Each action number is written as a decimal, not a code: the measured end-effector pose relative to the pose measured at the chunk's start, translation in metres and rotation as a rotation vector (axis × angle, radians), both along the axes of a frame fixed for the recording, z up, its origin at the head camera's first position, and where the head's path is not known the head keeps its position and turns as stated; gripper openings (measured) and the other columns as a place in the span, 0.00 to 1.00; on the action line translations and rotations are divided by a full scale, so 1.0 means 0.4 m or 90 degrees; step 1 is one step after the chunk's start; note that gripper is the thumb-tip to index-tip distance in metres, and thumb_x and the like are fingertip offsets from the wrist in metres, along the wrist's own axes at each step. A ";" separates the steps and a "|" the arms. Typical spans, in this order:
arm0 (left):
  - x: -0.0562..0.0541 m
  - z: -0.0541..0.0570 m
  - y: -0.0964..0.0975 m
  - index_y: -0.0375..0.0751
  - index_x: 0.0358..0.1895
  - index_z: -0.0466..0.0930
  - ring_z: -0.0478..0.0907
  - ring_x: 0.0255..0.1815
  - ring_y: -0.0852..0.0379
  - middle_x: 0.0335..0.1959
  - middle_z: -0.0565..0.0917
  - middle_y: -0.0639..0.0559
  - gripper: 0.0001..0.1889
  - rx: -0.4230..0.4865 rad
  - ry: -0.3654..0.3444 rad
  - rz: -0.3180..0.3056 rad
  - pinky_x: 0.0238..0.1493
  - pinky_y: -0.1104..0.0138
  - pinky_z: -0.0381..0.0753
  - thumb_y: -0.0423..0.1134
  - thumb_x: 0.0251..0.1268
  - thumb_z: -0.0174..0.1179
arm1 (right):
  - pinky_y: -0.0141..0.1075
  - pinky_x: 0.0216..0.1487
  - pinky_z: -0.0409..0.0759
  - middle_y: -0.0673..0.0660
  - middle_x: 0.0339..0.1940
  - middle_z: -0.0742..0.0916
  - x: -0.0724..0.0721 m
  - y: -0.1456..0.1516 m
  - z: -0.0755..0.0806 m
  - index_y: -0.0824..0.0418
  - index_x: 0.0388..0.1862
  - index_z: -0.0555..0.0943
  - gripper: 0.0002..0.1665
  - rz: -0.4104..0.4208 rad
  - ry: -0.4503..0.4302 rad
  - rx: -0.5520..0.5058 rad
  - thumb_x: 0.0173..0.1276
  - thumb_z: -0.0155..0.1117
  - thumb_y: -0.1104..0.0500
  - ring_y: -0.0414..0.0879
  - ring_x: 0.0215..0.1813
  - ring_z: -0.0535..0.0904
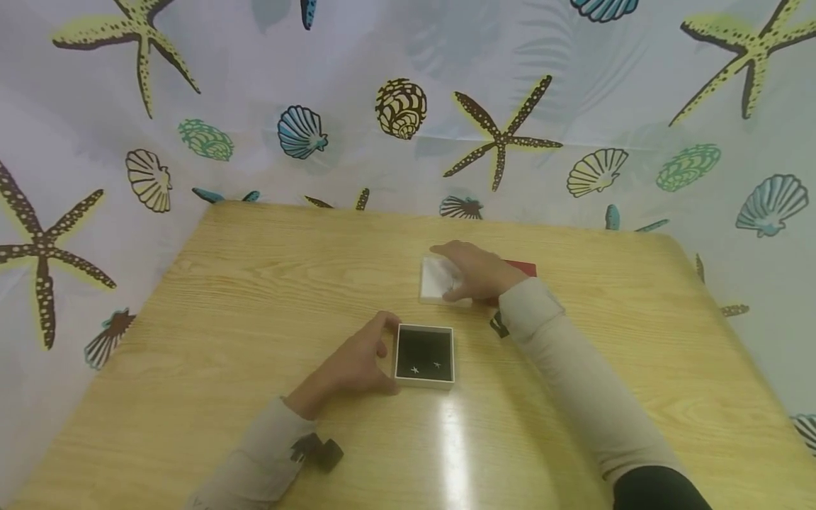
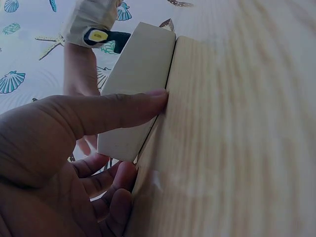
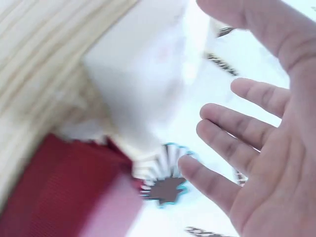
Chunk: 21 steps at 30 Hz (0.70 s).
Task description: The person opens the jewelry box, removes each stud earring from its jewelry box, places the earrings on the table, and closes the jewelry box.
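A small white box (image 1: 425, 384) with a black lining sits on the table, and two tiny star-shaped pieces (image 1: 426, 367) lie on the lining. My left hand (image 1: 360, 358) holds the box at its left side, with the thumb at the near corner and fingers at the far one. In the left wrist view the thumb (image 2: 123, 111) lies against the box's pale side wall (image 2: 140, 64). My right hand (image 1: 478, 270) is over a white square lid-like piece (image 1: 435, 278). In the right wrist view its fingers (image 3: 237, 123) are spread, apart from the white piece (image 3: 133, 69).
A red item (image 1: 523, 268) lies partly hidden behind my right hand, close to the white piece. The wooden table (image 1: 287, 262) ends at a curtain (image 1: 357, 57) printed with shells and starfish. Dark wrist straps (image 1: 315, 450) are on both sleeves.
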<state>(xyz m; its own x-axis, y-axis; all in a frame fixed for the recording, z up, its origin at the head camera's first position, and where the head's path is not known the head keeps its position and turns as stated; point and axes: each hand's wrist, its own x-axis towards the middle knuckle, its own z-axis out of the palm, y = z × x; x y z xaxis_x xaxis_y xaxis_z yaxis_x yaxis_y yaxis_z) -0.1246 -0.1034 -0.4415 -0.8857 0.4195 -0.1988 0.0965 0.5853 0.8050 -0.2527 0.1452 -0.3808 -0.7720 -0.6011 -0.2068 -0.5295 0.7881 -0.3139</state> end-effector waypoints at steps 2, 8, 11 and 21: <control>0.000 -0.001 0.000 0.51 0.65 0.64 0.77 0.48 0.50 0.58 0.76 0.48 0.49 0.002 0.005 -0.001 0.41 0.63 0.77 0.33 0.33 0.81 | 0.55 0.74 0.67 0.60 0.74 0.73 0.018 0.000 0.016 0.58 0.74 0.66 0.44 0.000 0.026 -0.022 0.61 0.72 0.52 0.57 0.76 0.66; 0.002 0.000 0.001 0.52 0.65 0.64 0.76 0.47 0.51 0.58 0.76 0.49 0.49 0.001 0.003 0.003 0.41 0.63 0.77 0.33 0.33 0.81 | 0.47 0.61 0.80 0.57 0.58 0.84 0.103 -0.011 0.049 0.59 0.50 0.84 0.16 0.059 0.130 -0.099 0.64 0.69 0.58 0.53 0.61 0.81; 0.002 0.001 0.002 0.52 0.65 0.64 0.76 0.47 0.51 0.58 0.76 0.49 0.49 -0.001 0.002 0.006 0.41 0.63 0.77 0.33 0.33 0.81 | 0.43 0.50 0.85 0.56 0.54 0.86 0.148 -0.019 0.052 0.57 0.41 0.85 0.08 0.093 0.164 -0.101 0.63 0.70 0.59 0.51 0.53 0.84; 0.002 0.002 0.003 0.53 0.65 0.63 0.76 0.48 0.51 0.58 0.77 0.48 0.49 0.000 0.002 0.000 0.41 0.63 0.77 0.32 0.34 0.80 | 0.45 0.59 0.82 0.56 0.56 0.86 0.250 -0.016 0.004 0.51 0.29 0.87 0.04 0.139 0.237 -0.099 0.57 0.75 0.58 0.52 0.59 0.82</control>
<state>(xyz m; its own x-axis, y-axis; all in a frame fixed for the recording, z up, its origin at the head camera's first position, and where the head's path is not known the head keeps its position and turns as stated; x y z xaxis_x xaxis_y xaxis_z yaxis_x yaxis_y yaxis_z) -0.1240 -0.1020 -0.4409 -0.8864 0.4194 -0.1960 0.0994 0.5859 0.8043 -0.1529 0.1387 -0.3791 -0.6285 -0.7599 0.1657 -0.7770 0.6041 -0.1770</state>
